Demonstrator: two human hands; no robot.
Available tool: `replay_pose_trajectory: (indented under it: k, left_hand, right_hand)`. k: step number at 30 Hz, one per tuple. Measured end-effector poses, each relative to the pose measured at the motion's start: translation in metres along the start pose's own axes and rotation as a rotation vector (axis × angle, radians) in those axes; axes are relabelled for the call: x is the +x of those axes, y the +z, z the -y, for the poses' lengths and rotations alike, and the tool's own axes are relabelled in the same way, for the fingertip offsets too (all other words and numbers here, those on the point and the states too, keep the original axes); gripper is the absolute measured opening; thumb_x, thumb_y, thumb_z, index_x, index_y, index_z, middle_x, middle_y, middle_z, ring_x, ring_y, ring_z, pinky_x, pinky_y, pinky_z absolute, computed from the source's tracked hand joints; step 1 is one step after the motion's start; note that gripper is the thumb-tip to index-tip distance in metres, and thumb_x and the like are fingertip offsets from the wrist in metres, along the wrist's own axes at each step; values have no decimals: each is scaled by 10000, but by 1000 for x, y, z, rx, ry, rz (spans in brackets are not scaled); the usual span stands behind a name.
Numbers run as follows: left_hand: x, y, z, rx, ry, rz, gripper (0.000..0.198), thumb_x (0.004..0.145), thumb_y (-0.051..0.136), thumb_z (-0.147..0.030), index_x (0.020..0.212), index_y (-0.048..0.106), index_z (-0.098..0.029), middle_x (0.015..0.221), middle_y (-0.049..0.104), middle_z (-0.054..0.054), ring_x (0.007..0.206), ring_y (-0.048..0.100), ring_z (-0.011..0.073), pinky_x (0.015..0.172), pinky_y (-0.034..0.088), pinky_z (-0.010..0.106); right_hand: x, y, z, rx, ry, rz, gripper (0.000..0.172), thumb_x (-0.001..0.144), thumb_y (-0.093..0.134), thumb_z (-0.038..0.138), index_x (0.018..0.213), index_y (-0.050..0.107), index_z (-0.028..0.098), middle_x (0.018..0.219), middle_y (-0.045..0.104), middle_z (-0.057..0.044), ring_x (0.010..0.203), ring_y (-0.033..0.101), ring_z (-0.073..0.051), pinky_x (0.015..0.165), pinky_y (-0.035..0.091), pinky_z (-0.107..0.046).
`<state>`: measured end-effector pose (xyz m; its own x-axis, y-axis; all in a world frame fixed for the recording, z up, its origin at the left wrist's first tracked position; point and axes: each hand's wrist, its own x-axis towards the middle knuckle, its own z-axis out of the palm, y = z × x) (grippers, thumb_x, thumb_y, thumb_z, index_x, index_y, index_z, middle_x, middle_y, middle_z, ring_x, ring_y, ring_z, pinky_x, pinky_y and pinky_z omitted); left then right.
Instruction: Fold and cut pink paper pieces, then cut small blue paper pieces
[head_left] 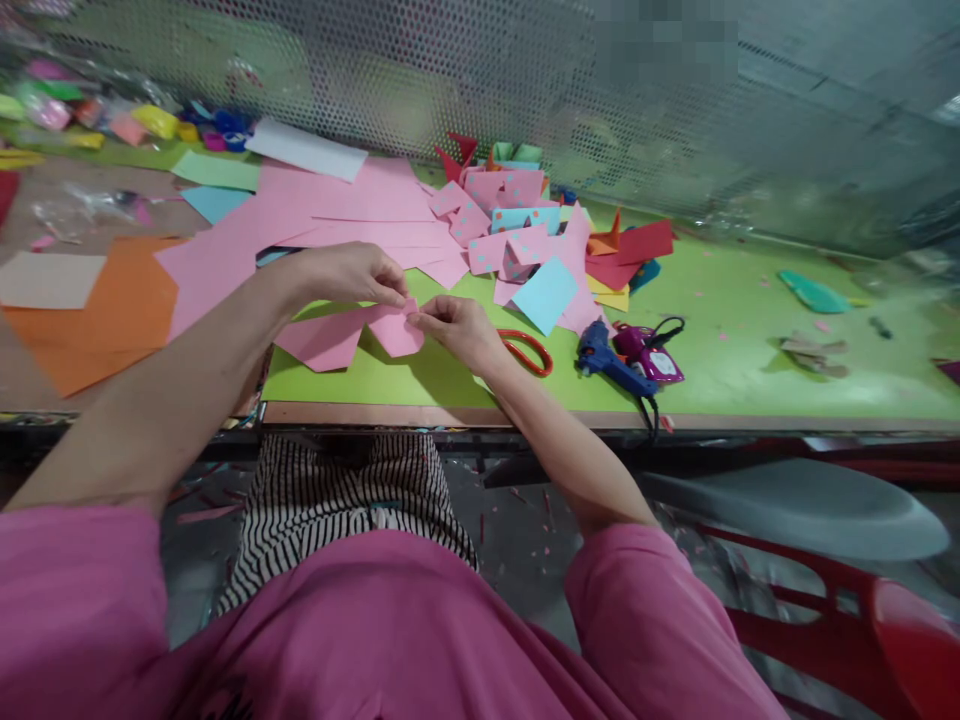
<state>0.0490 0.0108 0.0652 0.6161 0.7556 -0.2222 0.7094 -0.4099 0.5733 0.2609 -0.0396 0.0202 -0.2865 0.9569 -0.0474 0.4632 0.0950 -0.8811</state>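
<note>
Between my two hands is a cut piece of pink paper [396,335], its wide lobes hanging low over the green tabletop [337,388]. My left hand [367,272] pinches its upper edge from above, the fingers bent down. From the right, my right hand [454,325] pinches the same small upper part between thumb and fingertips. Another pink lobe [326,340] spreads to the left under my left wrist; I cannot tell whether it is joined to the held piece. Just right of my right hand lies the orange-red handle of scissors [529,352], partly hidden by the hand.
A blue glue gun [611,365] and a shiny magenta device [649,352] with a black cord lie at the right. Large pink sheets [345,205] and folded dotted paper pieces [517,220] cover the back. Orange paper [139,300] lies left. A red chair [825,610] stands lower right.
</note>
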Motion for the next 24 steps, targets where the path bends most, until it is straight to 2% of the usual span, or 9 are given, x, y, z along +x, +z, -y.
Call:
replay_pose_trajectory:
  k: [3, 7, 10, 14, 18, 21, 24]
  left_hand:
    - [-2, 6, 0, 17, -3, -12, 406, 810, 584, -538, 958, 754, -200, 824, 666, 32, 724, 533, 168, 674, 340, 286]
    - [-5, 11, -2, -57, 33, -92, 345, 844, 552, -513, 834, 691, -198, 736, 570, 19, 665, 469, 149, 645, 315, 297]
    - [-5, 12, -5, -47, 28, -92, 313, 832, 546, -487, 803, 663, -198, 690, 522, 5, 651, 450, 146, 643, 315, 297]
    - [-2, 12, -8, 11, 29, -89, 297, 807, 536, -459, 803, 656, -187, 701, 552, 0, 678, 472, 141, 652, 329, 272]
    - [0, 15, -3, -88, 52, -87, 320, 814, 531, -457, 863, 681, -179, 783, 611, 12, 732, 506, 149, 671, 364, 261]
    - [1, 16, 5, -159, 63, -59, 326, 807, 543, -460, 878, 689, -177, 822, 620, 25, 739, 506, 153, 672, 376, 271]
    - [1, 13, 11, -117, 15, -38, 345, 799, 573, -499, 857, 684, -177, 816, 618, 35, 705, 485, 155, 632, 353, 283]
  right_hand:
    - [0, 0, -1, 11, 3, 22, 416, 838, 787, 548, 723, 624, 183, 593, 451, 54, 600, 350, -89, 566, 219, -293]
    - [2, 1, -1, 68, -8, 52, 420, 835, 775, 566, 729, 632, 186, 586, 458, 53, 600, 356, -92, 561, 221, -285]
    - [2, 2, -2, 54, -14, 63, 392, 853, 762, 540, 734, 633, 188, 586, 468, 49, 599, 364, -93, 562, 225, -283]
    - [3, 2, -5, 12, -12, 74, 308, 885, 740, 438, 741, 631, 189, 595, 482, 45, 602, 377, -94, 569, 239, -280]
    - [4, -1, -6, 2, -11, 112, 217, 899, 701, 323, 747, 625, 188, 595, 456, 53, 595, 357, -91, 569, 236, -277]
    - [2, -1, -6, 1, -16, 81, 205, 894, 699, 332, 770, 629, 186, 631, 481, 43, 607, 363, -94, 573, 243, -278]
    - [-2, 0, -5, -4, -21, 40, 228, 895, 694, 368, 776, 626, 187, 662, 501, 35, 613, 371, -97, 582, 259, -283]
